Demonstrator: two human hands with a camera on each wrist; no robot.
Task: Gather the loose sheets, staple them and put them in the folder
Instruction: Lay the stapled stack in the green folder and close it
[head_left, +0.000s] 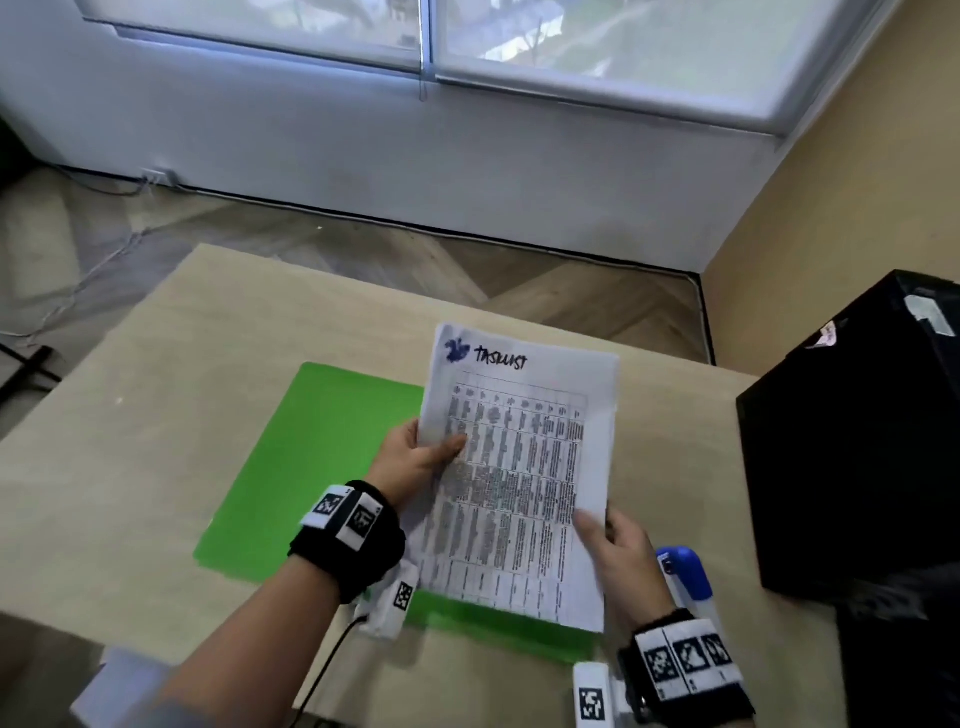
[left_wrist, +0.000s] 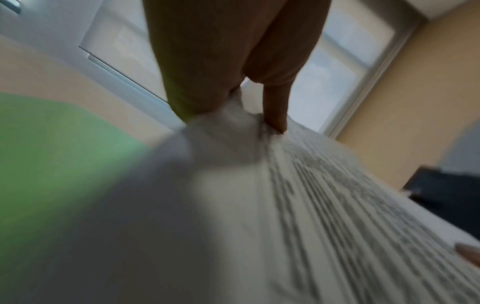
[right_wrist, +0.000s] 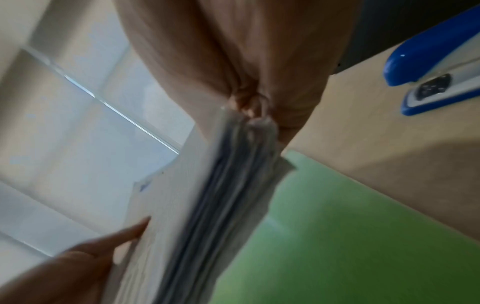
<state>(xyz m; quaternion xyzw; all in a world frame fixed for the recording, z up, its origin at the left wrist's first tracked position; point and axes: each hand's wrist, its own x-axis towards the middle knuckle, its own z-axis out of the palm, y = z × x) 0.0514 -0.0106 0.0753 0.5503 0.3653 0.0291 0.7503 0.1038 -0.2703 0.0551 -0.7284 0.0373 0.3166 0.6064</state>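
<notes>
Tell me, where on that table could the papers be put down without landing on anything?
Bare table lies left of the green folder, and a strip runs beyond it along the far edge. The right side is crowded: the stapler sits there beside the black box.

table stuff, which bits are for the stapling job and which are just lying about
For the job:
- sheets, held by left hand and right hand
- stapler
- folder

Lying about:
- black box
- floor cable
</notes>
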